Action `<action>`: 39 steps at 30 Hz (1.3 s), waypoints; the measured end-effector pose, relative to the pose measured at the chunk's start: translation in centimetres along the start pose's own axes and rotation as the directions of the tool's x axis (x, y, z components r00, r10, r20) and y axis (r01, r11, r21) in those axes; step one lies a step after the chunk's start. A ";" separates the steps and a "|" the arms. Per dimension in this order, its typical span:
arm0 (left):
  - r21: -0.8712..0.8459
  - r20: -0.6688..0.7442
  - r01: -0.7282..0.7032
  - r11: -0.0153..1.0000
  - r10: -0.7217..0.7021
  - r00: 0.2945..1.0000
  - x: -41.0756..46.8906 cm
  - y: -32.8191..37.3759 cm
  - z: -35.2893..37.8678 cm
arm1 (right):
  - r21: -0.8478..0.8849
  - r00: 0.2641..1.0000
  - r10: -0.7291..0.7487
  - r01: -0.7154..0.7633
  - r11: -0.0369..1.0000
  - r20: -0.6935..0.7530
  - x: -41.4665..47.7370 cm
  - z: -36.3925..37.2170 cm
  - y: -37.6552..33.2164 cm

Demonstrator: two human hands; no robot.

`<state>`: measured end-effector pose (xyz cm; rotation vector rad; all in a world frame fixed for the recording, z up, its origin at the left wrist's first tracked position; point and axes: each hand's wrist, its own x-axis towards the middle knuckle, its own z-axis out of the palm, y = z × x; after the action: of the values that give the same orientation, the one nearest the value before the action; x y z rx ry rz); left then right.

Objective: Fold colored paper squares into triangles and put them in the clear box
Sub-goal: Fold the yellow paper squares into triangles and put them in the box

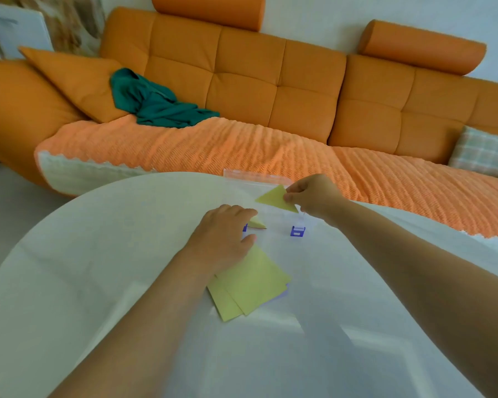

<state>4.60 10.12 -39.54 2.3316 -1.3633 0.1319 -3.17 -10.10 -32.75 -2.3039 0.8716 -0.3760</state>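
**Table** [98,254]: round, white, filling the lower frame. Its curved far edge stopped just short of the sofa seat. Bare top lay to the left and at lower right.

**Clear box** [255,176]: on the table near the far edge, upper centre of the frame. Its walls were hard to trace. There were two blue latches on the near side, the right latch [297,231] in plain view and the left latch [245,227] half hidden behind fingers.

**Yellow triangle** [276,199]: folded, held above the box, its right edge pinched between thumb and fingers of the right hand [314,196].

**Second triangle** [258,223]: small and pale, apparently inside the box, just beside the left latch.

**Left hand** [222,239]: palm down, fingers relaxed, grasping nothing. It rested on the top corner of the paper stack, fingertips at the box's near side.

**Paper stack** [250,282]: yellow squares at centre frame, fanned with edges askew. A purple sheet [284,293] showed at the right edge.

**Sofa** [242,81]: orange, across the upper frame, carrying a green cloth [156,101] at left and a checked cushion [483,150] at far right.
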 end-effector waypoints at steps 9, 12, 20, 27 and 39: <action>-0.029 0.003 0.044 0.999 -0.044 0.999 0.2 0.4 -0.1 | -0.095 0.994 0.076 -0.069 0.993 0.074 0.4 0.9 -0.2; -0.028 0.006 0.050 0.998 -0.049 0.999 0.1 0.5 -0.2 | -0.203 0.992 0.085 -0.065 0.977 0.094 0.8 1.1 -0.2; -0.047 0.005 0.053 0.997 -0.053 0.999 0.3 0.5 0.1 | -0.522 0.999 0.019 0.004 0.853 0.039 0.4 1.8 -0.5; -0.027 -0.043 0.030 0.999 -0.031 0.999 0.1 0.6 -0.2 | -0.473 0.990 -0.088 0.131 0.871 0.112 -0.8 1.6 -0.1; -0.093 -0.074 0.130 0.987 -0.137 0.988 -3.7 1.1 -3.6 | -0.311 0.964 -0.224 0.259 0.915 0.144 -10.2 0.5 -1.4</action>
<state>2.30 14.16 -37.01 2.3101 -1.1469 0.1208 -9.81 -2.18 -32.65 -2.7256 0.6333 -0.2224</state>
